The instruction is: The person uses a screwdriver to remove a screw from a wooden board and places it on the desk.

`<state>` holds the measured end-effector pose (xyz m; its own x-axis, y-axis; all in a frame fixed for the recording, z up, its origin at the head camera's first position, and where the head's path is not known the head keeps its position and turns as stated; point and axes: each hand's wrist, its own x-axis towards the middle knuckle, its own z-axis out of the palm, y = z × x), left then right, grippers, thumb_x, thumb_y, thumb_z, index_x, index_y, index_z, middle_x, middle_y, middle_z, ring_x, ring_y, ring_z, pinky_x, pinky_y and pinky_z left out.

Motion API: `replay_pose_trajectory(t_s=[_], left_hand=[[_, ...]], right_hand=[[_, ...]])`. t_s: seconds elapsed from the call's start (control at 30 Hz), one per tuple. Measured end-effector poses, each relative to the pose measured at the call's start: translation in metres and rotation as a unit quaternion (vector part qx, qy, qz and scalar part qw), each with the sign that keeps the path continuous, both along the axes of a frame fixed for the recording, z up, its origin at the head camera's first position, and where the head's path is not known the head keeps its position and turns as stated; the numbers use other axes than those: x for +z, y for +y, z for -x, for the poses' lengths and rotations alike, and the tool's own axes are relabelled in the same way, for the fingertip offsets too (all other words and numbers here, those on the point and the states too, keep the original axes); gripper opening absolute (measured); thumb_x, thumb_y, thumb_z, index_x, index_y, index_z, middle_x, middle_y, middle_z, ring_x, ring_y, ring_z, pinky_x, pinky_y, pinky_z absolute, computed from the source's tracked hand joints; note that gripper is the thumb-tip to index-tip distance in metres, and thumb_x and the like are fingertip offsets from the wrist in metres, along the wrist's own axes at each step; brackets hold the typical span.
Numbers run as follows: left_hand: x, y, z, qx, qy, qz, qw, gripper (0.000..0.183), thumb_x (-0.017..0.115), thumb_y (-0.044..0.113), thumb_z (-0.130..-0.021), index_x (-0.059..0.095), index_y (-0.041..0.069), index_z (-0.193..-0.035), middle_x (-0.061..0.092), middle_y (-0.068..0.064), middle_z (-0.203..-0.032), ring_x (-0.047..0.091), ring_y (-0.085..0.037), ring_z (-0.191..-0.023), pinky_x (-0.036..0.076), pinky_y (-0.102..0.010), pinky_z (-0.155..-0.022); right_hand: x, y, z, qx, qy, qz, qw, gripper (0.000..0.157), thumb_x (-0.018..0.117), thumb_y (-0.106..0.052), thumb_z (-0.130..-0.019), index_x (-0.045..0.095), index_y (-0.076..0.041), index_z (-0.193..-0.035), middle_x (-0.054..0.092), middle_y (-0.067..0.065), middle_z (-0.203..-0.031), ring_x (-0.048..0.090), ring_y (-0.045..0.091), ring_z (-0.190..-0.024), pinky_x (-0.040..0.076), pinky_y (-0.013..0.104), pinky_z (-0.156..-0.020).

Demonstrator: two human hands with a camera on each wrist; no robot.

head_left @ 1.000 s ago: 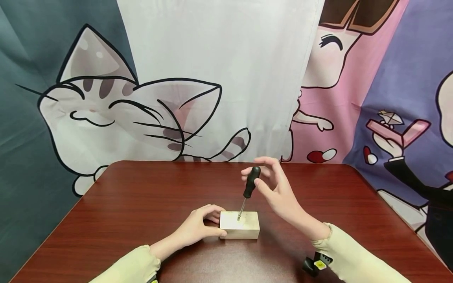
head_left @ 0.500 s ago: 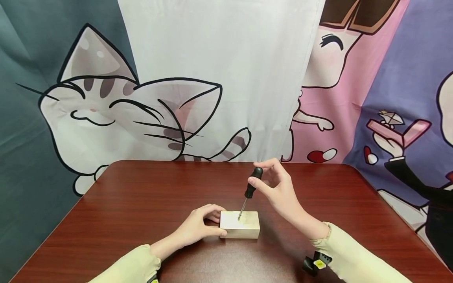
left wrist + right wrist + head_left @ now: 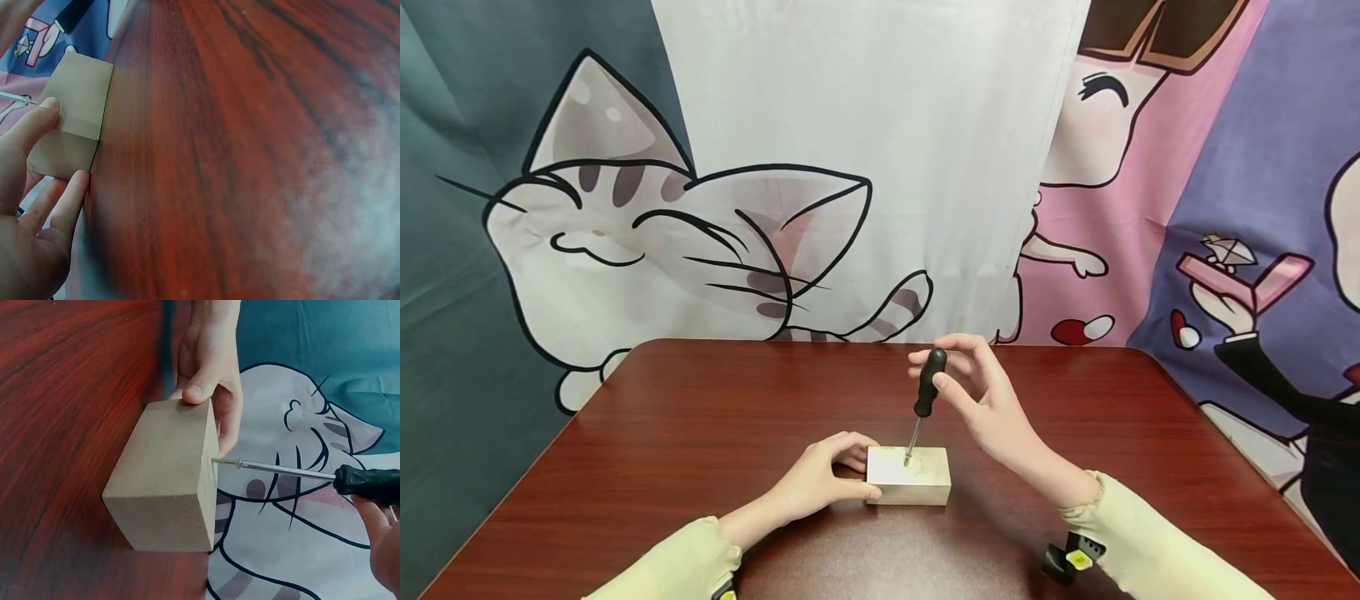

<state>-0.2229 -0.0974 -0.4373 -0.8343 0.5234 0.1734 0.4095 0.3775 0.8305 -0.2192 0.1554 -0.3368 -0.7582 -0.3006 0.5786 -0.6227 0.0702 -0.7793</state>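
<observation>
A pale wooden block (image 3: 913, 495) lies on the table, and my left hand (image 3: 817, 473) grips its left end, thumb on the near side. In the right wrist view a brass-coloured screw (image 3: 225, 462) stands partly sunk in the block's top face. The tip of a black-handled screwdriver (image 3: 931, 385) meets the screw's head, its shaft leaning slightly right in the head view. My right hand (image 3: 992, 404) holds the handle, with the thumb against it and the other fingers loosely bent behind and above; part of those fingers is hidden by the handle.
The reddish-brown wooden table (image 3: 737, 396) extends around the block on all sides. Behind it hangs a cloth backdrop (image 3: 865, 100) with cartoon figures. A small black device (image 3: 1071, 557) is strapped at the right sleeve.
My right fingers closed in on the handle half a second ago, then spread out again; the handle swung a little right and back left. The left hand and block stay put.
</observation>
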Motion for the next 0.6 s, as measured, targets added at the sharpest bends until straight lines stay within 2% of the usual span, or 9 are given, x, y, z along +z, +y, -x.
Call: replay_pose_trajectory(t_s=[0.1,0.2,0.3,0.43,0.6], left_hand=[[-0.0008,0.0000,0.0004,0.000,-0.003,-0.001,1.0000,0.049,0.086,0.036,-0.075,0.066,0.021,-0.118,0.067,0.000,-0.108,0.067,-0.010,-0.097,0.057,-0.025,-0.087],[-0.0014,0.0001,0.0007,-0.001,-0.004,-0.001,1.0000,0.050,0.086,0.036,-0.075,0.066,0.021,-0.118,0.067,0.000,-0.109,0.067,-0.011,-0.097,0.057,-0.025,-0.087],[-0.0008,0.0002,0.0009,-0.003,0.002,0.000,1.0000,0.050,0.086,0.037,-0.075,0.066,0.021,-0.118,0.067,0.000,-0.109,0.067,-0.011,-0.097,0.057,-0.025,-0.087],[0.0010,0.0000,0.0002,-0.004,0.007,0.001,1.0000,0.050,0.085,0.036,-0.075,0.066,0.020,-0.118,0.067,0.000,-0.109,0.067,-0.009,-0.096,0.057,-0.025,-0.086],[0.0000,-0.0004,0.0001,-0.005,0.001,-0.002,1.0000,0.049,0.085,0.035,-0.076,0.066,0.020,-0.118,0.067,-0.001,-0.108,0.067,-0.010,-0.096,0.058,-0.025,-0.086]], right_hand=[[-0.0009,-0.0011,-0.0002,-0.019,-0.008,0.010,1.000,0.034,0.060,0.001,-0.095,0.045,-0.001,-0.126,0.070,0.014,-0.116,0.070,0.019,-0.104,0.059,0.028,-0.085],[0.0003,-0.0007,-0.0008,-0.066,-0.027,0.007,0.997,0.038,0.070,-0.001,-0.090,0.050,-0.006,-0.122,0.071,0.004,-0.104,0.070,0.013,-0.090,0.060,0.027,-0.075],[0.0037,0.0004,-0.0006,-0.091,-0.037,0.002,0.995,0.040,0.074,-0.002,-0.086,0.053,-0.008,-0.119,0.069,-0.002,-0.093,0.068,0.012,-0.079,0.060,0.031,-0.067],[0.0056,0.0008,-0.0004,-0.097,-0.032,-0.004,0.995,0.038,0.075,-0.002,-0.085,0.054,-0.006,-0.117,0.069,-0.001,-0.088,0.068,0.013,-0.076,0.060,0.033,-0.066],[0.0046,0.0015,-0.0009,-0.089,-0.035,-0.003,0.995,0.038,0.074,-0.001,-0.086,0.053,-0.002,-0.117,0.070,-0.001,-0.091,0.070,0.013,-0.077,0.061,0.031,-0.070]])
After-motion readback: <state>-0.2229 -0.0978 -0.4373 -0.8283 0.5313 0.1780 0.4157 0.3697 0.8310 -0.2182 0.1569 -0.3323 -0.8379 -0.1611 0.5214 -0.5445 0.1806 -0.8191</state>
